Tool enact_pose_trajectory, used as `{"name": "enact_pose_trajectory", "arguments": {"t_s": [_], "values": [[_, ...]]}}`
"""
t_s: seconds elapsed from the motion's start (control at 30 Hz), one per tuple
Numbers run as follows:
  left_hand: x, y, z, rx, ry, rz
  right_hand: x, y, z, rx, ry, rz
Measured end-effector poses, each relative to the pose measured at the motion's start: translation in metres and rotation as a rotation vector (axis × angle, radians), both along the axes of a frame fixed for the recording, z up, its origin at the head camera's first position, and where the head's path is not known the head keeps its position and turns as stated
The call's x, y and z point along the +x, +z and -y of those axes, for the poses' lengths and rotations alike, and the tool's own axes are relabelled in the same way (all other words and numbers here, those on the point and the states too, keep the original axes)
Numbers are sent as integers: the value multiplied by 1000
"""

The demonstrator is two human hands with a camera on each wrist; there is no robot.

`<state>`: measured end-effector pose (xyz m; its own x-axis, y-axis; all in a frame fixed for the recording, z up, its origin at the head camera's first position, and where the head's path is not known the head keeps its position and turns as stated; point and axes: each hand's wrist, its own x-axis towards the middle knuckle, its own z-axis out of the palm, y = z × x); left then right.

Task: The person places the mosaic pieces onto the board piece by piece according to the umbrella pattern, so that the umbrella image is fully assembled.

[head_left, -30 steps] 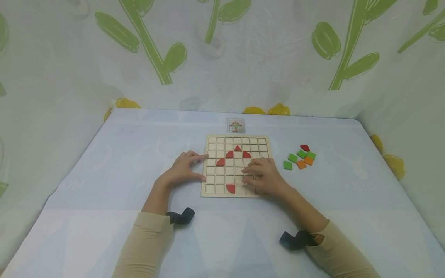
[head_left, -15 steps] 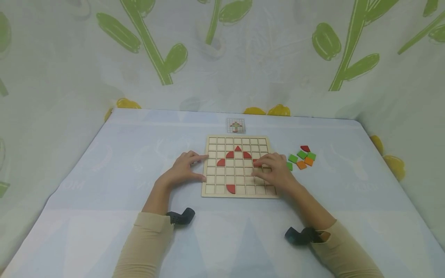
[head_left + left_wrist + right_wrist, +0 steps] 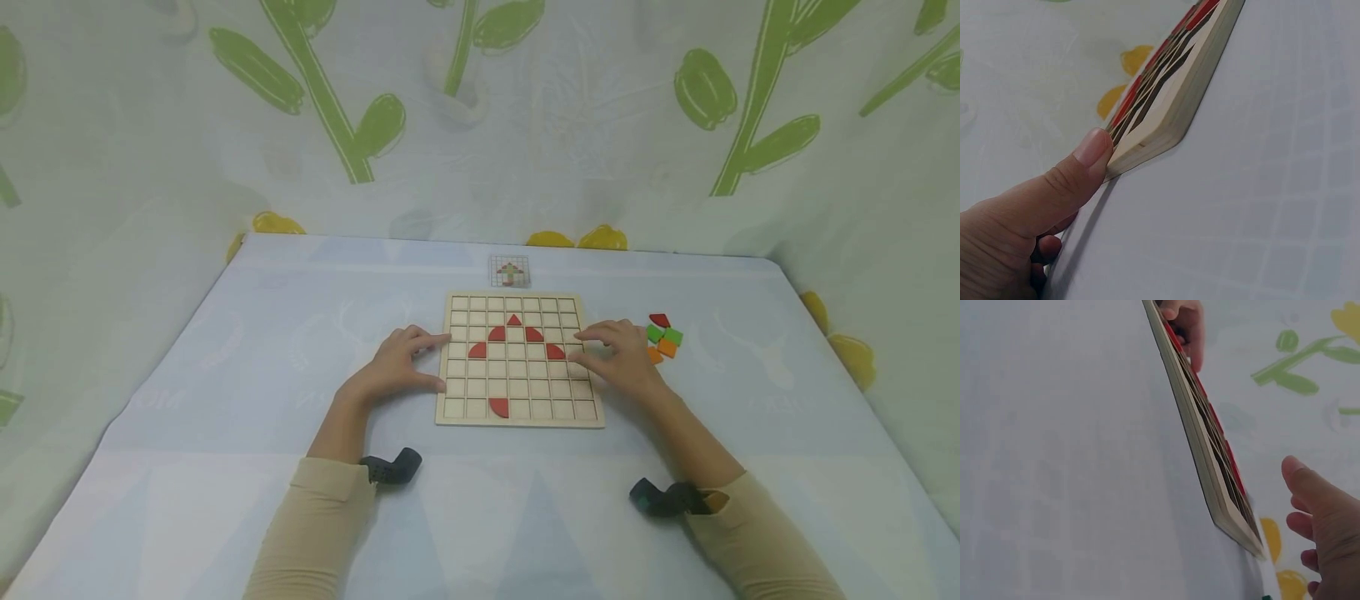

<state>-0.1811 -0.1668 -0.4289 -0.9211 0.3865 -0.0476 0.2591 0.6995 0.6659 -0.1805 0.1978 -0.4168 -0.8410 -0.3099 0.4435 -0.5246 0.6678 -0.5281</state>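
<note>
- The wooden grid board (image 3: 517, 369) lies flat on the tabletop (image 3: 480, 508), set between the person's two hands.
- Over on its left side, the left hand (image 3: 392, 365) has thumb and forefinger spread well apart, both tips touching the board's edge; from the left wrist I see the thumb right against the rim.
- The right hand (image 3: 621, 357) reaches over the board's right side, thumb and forefinger parted with a gap between their tips; the right wrist view shows that thumb clear of the wood.
- Just beside the right thumb sits a red quarter-round piece (image 3: 556, 352), in the fourth row, next to the last column.
- A matching piece (image 3: 477, 351) fills a cell in the same row towards the left hand, well apart from its fingers.
- Higher up I can see a red triangle (image 3: 513, 320), with two more quarter-rounds (image 3: 534, 334) below it, one to either side.
- One lone red piece (image 3: 498, 407) lies in the row nearest the person.
- Beyond the right hand, loose red, green and orange tiles (image 3: 667, 347) lie close together, partly hidden by it.
- A small pattern card (image 3: 509, 271) lies just past the board's far edge.
</note>
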Motion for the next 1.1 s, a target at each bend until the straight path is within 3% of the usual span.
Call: {"name": "enact_pose_trajectory", "arguments": {"t_s": [0.4,0.63,0.9,1.1], "values": [[0,1,0,-6,-3,-8,-12,-2,-32,29,-115,-46],[1,2,0,5,-8,-6,-14,1,-44,70,-222,40],[2,3,-1,1,-1,-1,-17,5,-61,65,-290,49],[1,1,-2,-7,14,14,-19,6,-73,93,-371,137]]}}
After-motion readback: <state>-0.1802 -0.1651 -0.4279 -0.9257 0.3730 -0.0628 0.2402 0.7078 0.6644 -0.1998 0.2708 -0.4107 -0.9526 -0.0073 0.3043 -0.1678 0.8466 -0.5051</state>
